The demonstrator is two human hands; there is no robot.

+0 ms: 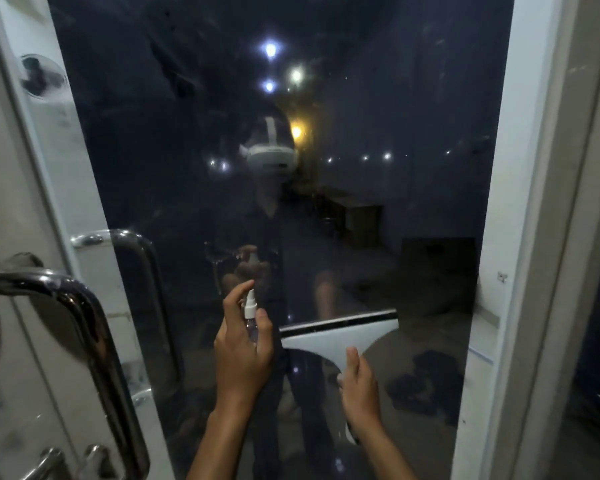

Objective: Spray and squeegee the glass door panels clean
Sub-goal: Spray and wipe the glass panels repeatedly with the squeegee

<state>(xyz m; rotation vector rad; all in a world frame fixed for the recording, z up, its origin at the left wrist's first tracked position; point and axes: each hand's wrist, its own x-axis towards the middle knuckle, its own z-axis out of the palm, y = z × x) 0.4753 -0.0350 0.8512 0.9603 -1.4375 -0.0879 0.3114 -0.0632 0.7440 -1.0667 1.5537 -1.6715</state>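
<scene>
The left hand (pixel 243 351) gripped a small clear spray bottle (pixel 249 317), forefinger raised over its white nozzle, close before the dark glass door panel (pixel 361 168). Just beside it, the right hand (pixel 359 386) was curled round the handle of a white squeegee (pixel 340 336), whose black blade lay level near the glass; contact could not be told. A chrome pull handle (pixel 84 327) curved at the left by the white frame (pixel 492 271), and the glass reflected a person's headset (pixel 271 157) and scattered lights.
</scene>
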